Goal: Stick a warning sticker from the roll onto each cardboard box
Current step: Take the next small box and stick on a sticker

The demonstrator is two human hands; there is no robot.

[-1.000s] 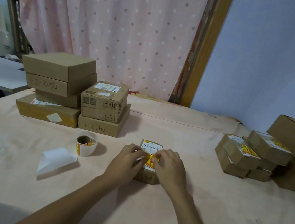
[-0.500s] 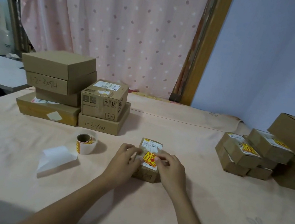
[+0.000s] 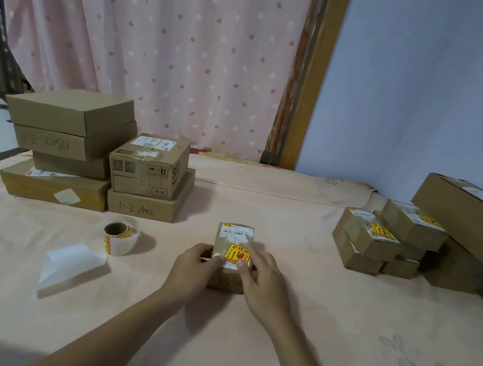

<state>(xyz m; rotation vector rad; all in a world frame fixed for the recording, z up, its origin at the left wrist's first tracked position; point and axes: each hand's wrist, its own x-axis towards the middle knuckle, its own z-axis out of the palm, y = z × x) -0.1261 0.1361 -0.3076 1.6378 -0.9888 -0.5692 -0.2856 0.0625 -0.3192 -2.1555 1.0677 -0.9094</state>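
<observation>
Small box point(image 3: 225, 279) snug between left hand point(image 3: 191, 267) and right hand point(image 3: 264, 277)

Handwritten "1-3-/002" on flat box point(image 3: 146, 208) front; umbrella and up-arrow signs on taped box point(image 3: 145, 168); other print illegible.

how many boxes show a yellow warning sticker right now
3. The small box between the left hand and right hand; in the right pile, the front box and the box behind it. More may be hidden there.
</observation>
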